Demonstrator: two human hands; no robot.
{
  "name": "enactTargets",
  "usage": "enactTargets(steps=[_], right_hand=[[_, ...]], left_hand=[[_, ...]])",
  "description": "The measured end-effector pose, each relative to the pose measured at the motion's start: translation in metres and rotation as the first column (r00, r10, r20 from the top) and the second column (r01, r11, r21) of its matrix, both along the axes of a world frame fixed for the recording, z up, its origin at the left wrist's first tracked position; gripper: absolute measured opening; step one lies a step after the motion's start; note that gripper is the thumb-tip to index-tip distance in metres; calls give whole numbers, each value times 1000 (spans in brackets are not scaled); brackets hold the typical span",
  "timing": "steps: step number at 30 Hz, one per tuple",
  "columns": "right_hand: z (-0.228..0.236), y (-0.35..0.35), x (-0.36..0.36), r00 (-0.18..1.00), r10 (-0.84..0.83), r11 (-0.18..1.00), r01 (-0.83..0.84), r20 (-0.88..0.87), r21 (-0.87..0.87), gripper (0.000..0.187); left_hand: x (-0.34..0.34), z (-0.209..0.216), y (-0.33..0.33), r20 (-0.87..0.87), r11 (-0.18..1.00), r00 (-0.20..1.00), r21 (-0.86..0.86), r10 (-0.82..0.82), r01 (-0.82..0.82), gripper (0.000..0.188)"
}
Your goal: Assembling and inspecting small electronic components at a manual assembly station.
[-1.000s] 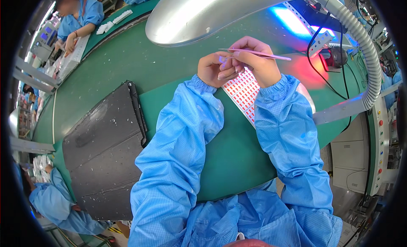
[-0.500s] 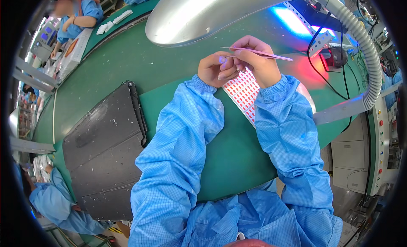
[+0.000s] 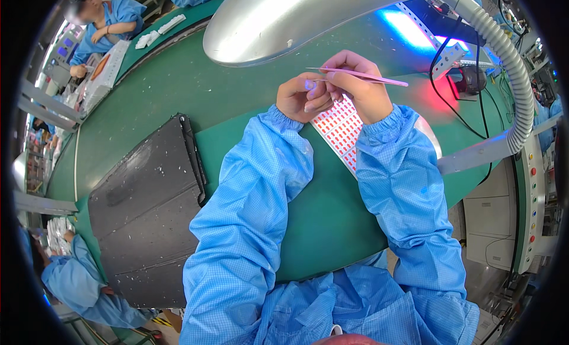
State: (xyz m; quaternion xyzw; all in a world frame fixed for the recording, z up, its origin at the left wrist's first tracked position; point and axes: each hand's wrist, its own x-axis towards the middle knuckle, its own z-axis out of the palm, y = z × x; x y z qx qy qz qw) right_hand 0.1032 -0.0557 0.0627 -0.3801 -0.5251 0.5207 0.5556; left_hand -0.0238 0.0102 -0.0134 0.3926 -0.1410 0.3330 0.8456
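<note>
My right hand (image 3: 368, 96) is closed around thin pink metal tweezers (image 3: 388, 80), with my thumb and fingers squeezing them near the middle. My left hand (image 3: 295, 97) is right next to it, its fingers curled in and nearly shut. I can't tell if it has a tiny thing in it, because the fingers hide that spot.

The tweezers are up in front of me, between my two hands. They are long and skinny. Their long line goes from left to right, with the right end a bit closer to me. The thin tips point left, over my left fingers, and look a little apart. The joined end sticks out to the right.

I think I am in the middle of some tiny, careful work at my fingertips. The next move looks like it needs still hands and a soft squeeze.

Just under my hands is a flat white sheet with rows of small red shapes (image 3: 339, 130). It lies at a slant on the smooth green tabletop (image 3: 326, 226), partly under my right sleeve. Past my hands hangs a big, rounded silver lamp (image 3: 267, 31). Off to my left lies a wide, flat black folder (image 3: 145, 208) with white specks.
</note>
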Motion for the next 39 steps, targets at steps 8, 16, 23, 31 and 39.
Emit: enactTargets(steps=[8,16,23,31,39], right_hand=[[-1,1,3,998,26,999,-25,-49,23,12],[10,-7,3,998,-39,998,42,-52,57,39],[8,-6,3,995,-41,999,43,-94,19,51],[6,-4,3,991,66,991,-51,114,-124,51],[-3,0,-4,980,63,997,-52,188,-60,43]], left_hand=[[5,2,2,32,999,999,-11,-43,43,25],[7,15,-4,-242,816,904,-393,352,-424,8],[-4,9,-2,-65,891,958,-354,279,-283,10],[6,9,-2,-319,757,743,-104,589,-645,28],[2,4,2,-356,702,679,-83,642,-708,18]])
